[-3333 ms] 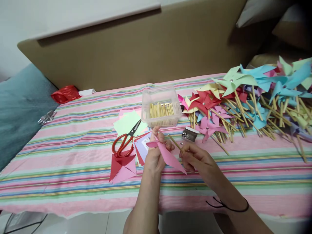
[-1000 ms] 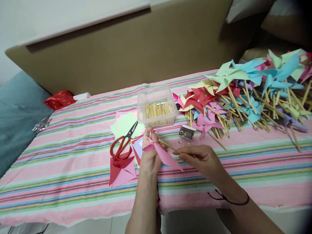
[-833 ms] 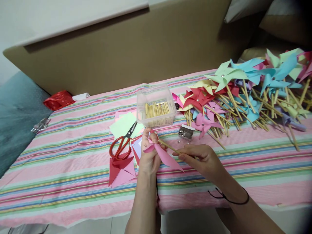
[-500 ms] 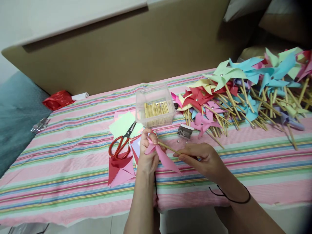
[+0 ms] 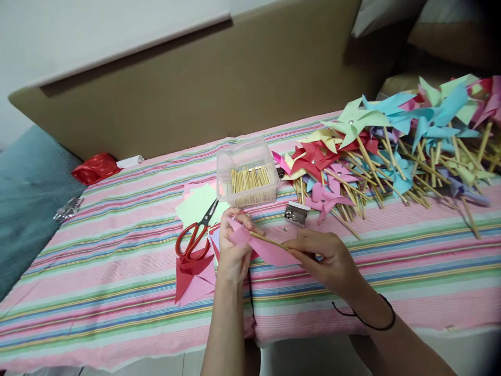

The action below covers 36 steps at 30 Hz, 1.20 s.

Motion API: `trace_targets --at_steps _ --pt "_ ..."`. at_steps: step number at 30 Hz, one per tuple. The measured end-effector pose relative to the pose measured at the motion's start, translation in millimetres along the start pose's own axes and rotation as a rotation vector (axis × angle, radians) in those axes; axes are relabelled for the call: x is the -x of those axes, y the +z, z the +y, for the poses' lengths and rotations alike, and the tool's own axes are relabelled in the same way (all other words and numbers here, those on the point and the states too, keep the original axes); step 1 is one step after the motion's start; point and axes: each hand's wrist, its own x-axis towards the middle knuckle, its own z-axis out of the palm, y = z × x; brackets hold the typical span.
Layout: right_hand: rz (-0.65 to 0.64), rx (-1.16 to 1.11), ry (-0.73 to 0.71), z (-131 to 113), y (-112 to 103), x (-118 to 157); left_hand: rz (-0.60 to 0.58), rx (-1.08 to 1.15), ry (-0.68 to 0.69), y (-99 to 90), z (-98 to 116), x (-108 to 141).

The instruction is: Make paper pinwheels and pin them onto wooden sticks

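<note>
Head camera, and all the action sits between two bare hands! On one side, the left hand [image 5: 235, 258] has its fingers curled in and pressed on a curved piece of pink paper [image 5: 271, 256], one long blade of it flaring out toward the other hand. And look at the right hand [image 5: 324, 258]: thumb and fingers pinch the near end of a thin, round, tan wooden stick [image 5: 268, 240]. That stick slants across the paper, its far end right up at the left hand's fingers; whether it is fastened there, I cannot tell. Paper and stick are both above a pink cloth with multicoloured stripes [image 5: 129, 250], near its front edge, and a thin black cord bracelet [image 5: 381, 328] circles the right wrist.

Just beyond the hands, a clear plastic box [image 5: 224, 169] carries a row of short tan sticks [image 5: 250, 180]. Beside it, near the right hand, sits a small open grey box [image 5: 296, 214] with shiny bits inside, and one small round shiny piece [image 5: 285, 228] lies close by. Over to the left, red-handled scissors with dark blades [image 5: 204, 221] rest across pale green paper sheets [image 5: 198, 205] and a red paper piece [image 5: 183, 282]. Far right, what a heap: colourful paper pinwheels on sticks [image 5: 351, 122], piled in red, blue, green and purple!
</note>
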Motion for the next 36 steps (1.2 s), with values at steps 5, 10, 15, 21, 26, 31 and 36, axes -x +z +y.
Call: trace_targets --at_steps 5,10,15,21,26,31,36 --pt "0.022 0.026 -0.019 -3.0 1.2 0.6 -0.049 0.030 0.042 -1.8 -1.9 -1.3" --pt "0.006 0.036 -0.049 -0.1 1.5 2.5 -0.065 0.071 0.046 -4.7 -4.2 -2.2" --pt "-0.062 0.028 -0.055 0.7 1.1 3.5 -0.101 0.102 0.052 -7.2 -6.6 -2.9" --pt "-0.111 0.000 -0.077 -1.3 -0.3 2.5 -0.112 0.088 0.019 -8.3 -5.6 -1.0" --pt "-0.137 0.015 -0.103 -0.7 -0.5 3.0 -0.115 0.080 0.018 -8.9 -5.3 -1.7" --pt "-0.146 0.031 -0.122 -1.3 -1.5 2.8 -0.121 0.073 0.008 -8.9 -5.5 -1.9" --pt "-0.128 0.036 -0.143 -1.3 -1.9 1.9 -0.119 0.063 0.002 -6.6 -4.2 -0.4"
